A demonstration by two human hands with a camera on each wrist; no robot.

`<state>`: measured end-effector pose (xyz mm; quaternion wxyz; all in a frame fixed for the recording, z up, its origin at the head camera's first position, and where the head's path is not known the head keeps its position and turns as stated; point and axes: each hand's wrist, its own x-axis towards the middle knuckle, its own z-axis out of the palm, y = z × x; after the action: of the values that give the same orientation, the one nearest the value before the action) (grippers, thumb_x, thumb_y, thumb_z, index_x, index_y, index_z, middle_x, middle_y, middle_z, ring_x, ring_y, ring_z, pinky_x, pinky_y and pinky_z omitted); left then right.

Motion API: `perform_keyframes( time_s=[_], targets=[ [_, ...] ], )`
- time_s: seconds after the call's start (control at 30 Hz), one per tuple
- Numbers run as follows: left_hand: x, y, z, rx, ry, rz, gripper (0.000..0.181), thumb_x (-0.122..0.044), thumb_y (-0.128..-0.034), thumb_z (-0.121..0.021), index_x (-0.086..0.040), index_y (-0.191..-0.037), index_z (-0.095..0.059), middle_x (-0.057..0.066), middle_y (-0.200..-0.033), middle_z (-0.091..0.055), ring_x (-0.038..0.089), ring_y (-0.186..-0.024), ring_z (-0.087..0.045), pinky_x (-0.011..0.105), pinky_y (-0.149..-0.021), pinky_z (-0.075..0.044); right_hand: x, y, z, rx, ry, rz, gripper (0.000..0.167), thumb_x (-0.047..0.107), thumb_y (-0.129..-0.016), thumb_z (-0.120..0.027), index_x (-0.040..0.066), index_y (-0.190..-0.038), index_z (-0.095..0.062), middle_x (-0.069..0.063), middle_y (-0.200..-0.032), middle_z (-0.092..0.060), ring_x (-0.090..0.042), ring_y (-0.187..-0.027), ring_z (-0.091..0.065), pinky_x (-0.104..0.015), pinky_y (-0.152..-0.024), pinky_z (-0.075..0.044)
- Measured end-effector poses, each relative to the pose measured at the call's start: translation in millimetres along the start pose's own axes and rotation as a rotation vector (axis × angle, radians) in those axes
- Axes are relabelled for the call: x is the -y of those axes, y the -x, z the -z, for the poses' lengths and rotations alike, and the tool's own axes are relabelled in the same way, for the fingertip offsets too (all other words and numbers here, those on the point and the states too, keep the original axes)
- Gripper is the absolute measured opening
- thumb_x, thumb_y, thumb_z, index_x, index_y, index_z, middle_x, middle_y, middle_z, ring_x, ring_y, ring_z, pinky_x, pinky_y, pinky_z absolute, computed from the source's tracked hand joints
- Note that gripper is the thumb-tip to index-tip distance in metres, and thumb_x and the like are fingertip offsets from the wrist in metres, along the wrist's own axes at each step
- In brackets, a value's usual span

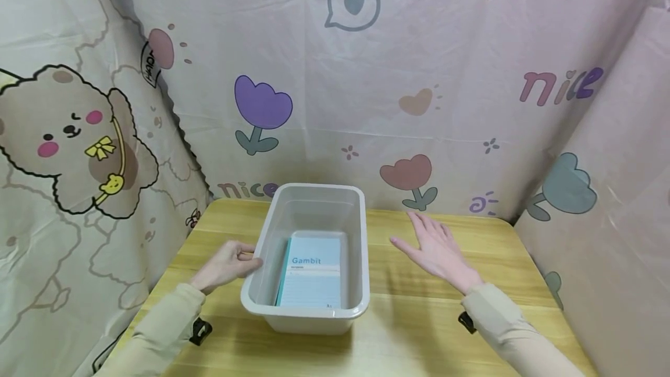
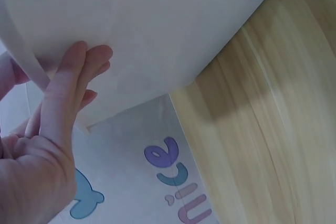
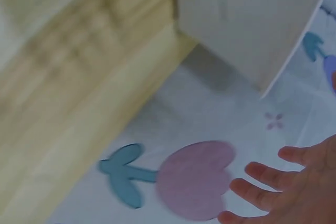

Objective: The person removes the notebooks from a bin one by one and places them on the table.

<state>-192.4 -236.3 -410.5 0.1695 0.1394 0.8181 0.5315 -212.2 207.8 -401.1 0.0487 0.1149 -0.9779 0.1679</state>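
A light grey plastic bin [image 1: 309, 326] stands on the wooden table. Flat on its floor lies a pale blue notebook [image 1: 314, 278] marked "Gambit"; whether there is one or a stack cannot be made out. At the bin's left rim my left hand [image 1: 227, 265] grips the edge, thumb over the rim and fingers against the outer wall, as the left wrist view shows with the hand [image 2: 50, 129] on the bin wall [image 2: 157, 30]. To the right of the bin, apart from it, my right hand [image 1: 437, 249] hovers with fingers spread, holding nothing.
The wooden table [image 1: 419, 330] reaches back to a patterned curtain [image 1: 340, 86], which also hangs along the left and right sides. A dark cable [image 1: 102, 356] shows at the lower left, beside the table edge.
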Motion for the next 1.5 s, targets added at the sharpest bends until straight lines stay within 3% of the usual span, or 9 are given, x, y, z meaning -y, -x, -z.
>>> perform_keyframes(
  time_s=[0.33, 0.57, 0.73, 0.9, 1.13, 1.5],
  targets=[
    [-7.3, 4.8, -11.6, -0.037, -0.016, 0.024, 0.047, -0.005, -0.0937, -0.060, 0.024, -0.129, -0.050, 0.039, -0.117, -0.065, 0.047, -0.103, -0.071, 0.044, -0.085, -0.064, 62.9, -34.6, 20.1, 0.095, 0.063, 0.069, 0.097, 0.074, -0.091, -0.045, 0.005, -0.157, -0.030, -0.019, -0.160, -0.039, -0.041, -0.149, -0.035, -0.063, -0.122, -0.027],
    [-7.8, 4.0, -16.7, -0.026, 0.011, 0.001, 0.047, -0.004, -0.0929, -0.060, 0.025, -0.129, -0.049, 0.041, -0.116, -0.064, 0.049, -0.103, -0.070, 0.041, -0.084, -0.065, 100.3, -59.8, 17.5, 0.113, 0.121, 0.117, 0.095, 0.074, -0.089, -0.049, 0.004, -0.152, -0.038, -0.018, -0.152, -0.048, -0.037, -0.143, -0.044, -0.061, -0.118, -0.033],
    [-8.6, 3.8, -19.3, -0.035, 0.019, -0.006, 0.046, -0.003, -0.0917, -0.060, 0.026, -0.127, -0.050, 0.042, -0.115, -0.064, 0.049, -0.102, -0.071, 0.041, -0.082, -0.065, 125.6, -72.3, 12.0, 0.124, 0.169, 0.166, 0.087, 0.073, -0.088, -0.052, 0.004, -0.140, -0.049, -0.016, -0.140, -0.057, -0.034, -0.134, -0.051, -0.057, -0.113, -0.039],
    [-8.7, 4.1, -19.3, -0.029, 0.013, -0.002, 0.046, -0.003, -0.0924, -0.060, 0.025, -0.127, -0.051, 0.041, -0.115, -0.064, 0.049, -0.102, -0.071, 0.043, -0.083, -0.065, 145.0, -85.3, 1.4, 0.137, 0.206, 0.188, 0.083, 0.073, -0.088, -0.053, 0.004, -0.133, -0.054, -0.015, -0.135, -0.061, -0.032, -0.130, -0.055, -0.054, -0.109, -0.043],
    [-9.4, 3.5, -20.3, -0.024, 0.005, -0.001, 0.046, -0.004, -0.0927, -0.060, 0.025, -0.128, -0.051, 0.040, -0.115, -0.065, 0.050, -0.103, -0.070, 0.043, -0.083, -0.065, 161.6, -101.0, -24.8, 0.227, 0.205, 0.172, 0.088, 0.074, -0.088, -0.052, 0.007, -0.144, -0.047, -0.015, -0.149, -0.052, -0.031, -0.139, -0.047, -0.057, -0.114, -0.042],
    [-11.5, 4.2, -23.2, -0.048, -0.022, 0.011, 0.043, -0.003, -0.0923, -0.059, 0.023, -0.126, -0.053, 0.040, -0.115, -0.065, 0.049, -0.102, -0.071, 0.045, -0.083, -0.065, 178.5, -119.0, -76.4, 0.281, 0.292, 0.156, 0.090, 0.076, -0.087, -0.051, 0.008, -0.147, -0.046, -0.013, -0.151, -0.051, -0.028, -0.140, -0.048, -0.054, -0.118, -0.039]
  ],
)
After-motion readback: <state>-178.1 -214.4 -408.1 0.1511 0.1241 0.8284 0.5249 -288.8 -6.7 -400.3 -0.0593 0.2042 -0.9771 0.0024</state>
